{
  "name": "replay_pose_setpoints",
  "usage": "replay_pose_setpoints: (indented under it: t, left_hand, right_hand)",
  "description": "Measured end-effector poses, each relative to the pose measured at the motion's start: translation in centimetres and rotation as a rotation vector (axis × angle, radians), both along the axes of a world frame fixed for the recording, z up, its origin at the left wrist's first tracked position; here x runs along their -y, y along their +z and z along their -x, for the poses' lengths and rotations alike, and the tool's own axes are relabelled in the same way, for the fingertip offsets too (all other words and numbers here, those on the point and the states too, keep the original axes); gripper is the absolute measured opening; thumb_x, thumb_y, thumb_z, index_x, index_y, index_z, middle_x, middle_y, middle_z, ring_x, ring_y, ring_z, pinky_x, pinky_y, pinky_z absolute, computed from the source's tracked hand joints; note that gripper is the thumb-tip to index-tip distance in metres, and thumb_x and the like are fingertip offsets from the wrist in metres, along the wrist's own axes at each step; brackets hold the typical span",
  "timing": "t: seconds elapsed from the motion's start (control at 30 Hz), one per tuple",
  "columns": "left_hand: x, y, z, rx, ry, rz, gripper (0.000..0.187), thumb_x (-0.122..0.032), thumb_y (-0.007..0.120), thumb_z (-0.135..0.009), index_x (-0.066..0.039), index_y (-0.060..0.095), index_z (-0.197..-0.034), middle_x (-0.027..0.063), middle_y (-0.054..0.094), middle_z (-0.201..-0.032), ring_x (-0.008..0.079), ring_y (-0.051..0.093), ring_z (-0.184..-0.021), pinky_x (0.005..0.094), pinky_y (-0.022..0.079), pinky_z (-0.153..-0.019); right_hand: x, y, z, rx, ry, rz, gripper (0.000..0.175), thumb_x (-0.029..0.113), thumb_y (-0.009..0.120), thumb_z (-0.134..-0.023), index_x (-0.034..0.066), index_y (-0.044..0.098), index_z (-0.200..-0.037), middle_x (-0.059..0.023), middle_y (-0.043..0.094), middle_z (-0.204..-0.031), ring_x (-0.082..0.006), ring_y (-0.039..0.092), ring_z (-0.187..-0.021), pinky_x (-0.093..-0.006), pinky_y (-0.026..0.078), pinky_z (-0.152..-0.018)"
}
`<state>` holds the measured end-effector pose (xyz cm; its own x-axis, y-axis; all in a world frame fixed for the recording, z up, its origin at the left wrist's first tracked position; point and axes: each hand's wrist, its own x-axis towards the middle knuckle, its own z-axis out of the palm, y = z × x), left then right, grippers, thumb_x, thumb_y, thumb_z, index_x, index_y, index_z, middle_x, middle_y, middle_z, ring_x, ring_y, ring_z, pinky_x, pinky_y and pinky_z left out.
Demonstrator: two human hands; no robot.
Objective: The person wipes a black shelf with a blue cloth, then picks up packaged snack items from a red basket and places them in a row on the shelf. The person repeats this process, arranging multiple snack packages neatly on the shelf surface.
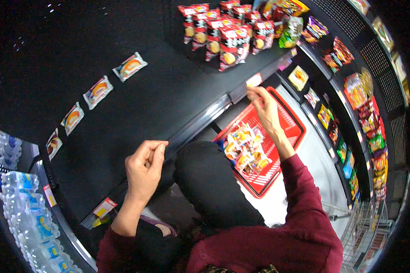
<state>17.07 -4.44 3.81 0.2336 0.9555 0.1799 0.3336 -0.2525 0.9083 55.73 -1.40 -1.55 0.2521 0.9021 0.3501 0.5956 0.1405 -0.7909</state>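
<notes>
My left hand hovers at the front edge of the black shelf, thumb and fingertips pinched together with nothing visible between them. My right hand is above the red shopping basket, its fingers curled together near a price label on the shelf edge. Whether those fingertips touch the label, I cannot tell. Several packaged snacks lie inside the basket on the floor. Deeper on the shelf, wrapped buns stand apart in a row, among them one bun packet and another bun packet.
Red chip bags crowd the shelf's far end. Shelves of colourful snack packets curve along the right side. At lower left are packs of water bottles. A wire cart stands at lower right. My bent knee is beside the basket.
</notes>
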Motion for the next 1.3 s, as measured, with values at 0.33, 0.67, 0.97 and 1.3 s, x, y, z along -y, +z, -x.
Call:
replay_pose_setpoints:
  t: [0.33, 0.67, 0.97, 1.3]
  left_hand:
    - [5.5, -1.5, -7.9, -0.396, -0.355, -0.673, 0.018, -0.014, 0.072, -0.081, -0.012, 0.074, -0.099, 0.0039, 0.071, -0.121, 0.0255, 0.06, -0.122, 0.0476, 0.037, -0.109]
    - [6.2, -1.6, -10.0, -0.426, -0.296, -0.678, 0.014, -0.012, 0.067, -0.085, -0.012, 0.074, -0.097, 0.0027, 0.073, -0.114, 0.0248, 0.06, -0.122, 0.0477, 0.035, -0.111]
    - [6.3, -1.6, -10.2, -0.436, -0.274, -0.676, 0.014, -0.01, 0.067, -0.083, -0.012, 0.075, -0.095, 0.0024, 0.074, -0.112, 0.025, 0.061, -0.121, 0.0479, 0.034, -0.111]
    - [6.3, -1.8, -10.0, -0.426, -0.264, -0.677, 0.016, -0.01, 0.066, -0.082, -0.011, 0.075, -0.095, 0.0025, 0.074, -0.112, 0.0249, 0.061, -0.121, 0.0477, 0.034, -0.111]
  right_hand:
    - [16.0, -15.4, -12.5, 0.111, -0.167, 0.552, 0.025, 0.01, 0.064, -0.095, 0.001, 0.069, -0.118, -0.0145, 0.075, -0.106, -0.0232, 0.072, -0.097, -0.0343, 0.056, -0.084]
    - [18.4, -19.1, -13.3, 0.526, 0.025, 0.885, 0.058, 0.034, 0.083, -0.079, 0.0034, 0.062, -0.123, -0.0212, 0.073, -0.109, -0.0384, 0.07, -0.103, -0.0474, 0.056, -0.083]
    - [17.6, -20.6, -11.4, 0.652, -0.012, 0.98, 0.079, 0.047, 0.091, -0.067, -0.0034, 0.053, -0.115, -0.0237, 0.072, -0.107, -0.0376, 0.071, -0.101, -0.0511, 0.055, -0.082]
    - [16.9, -19.6, -11.7, 0.497, 0.056, 1.047, 0.071, 0.045, 0.089, -0.068, -0.0026, 0.063, -0.113, -0.0264, 0.071, -0.101, -0.0417, 0.07, -0.096, -0.0484, 0.055, -0.082]
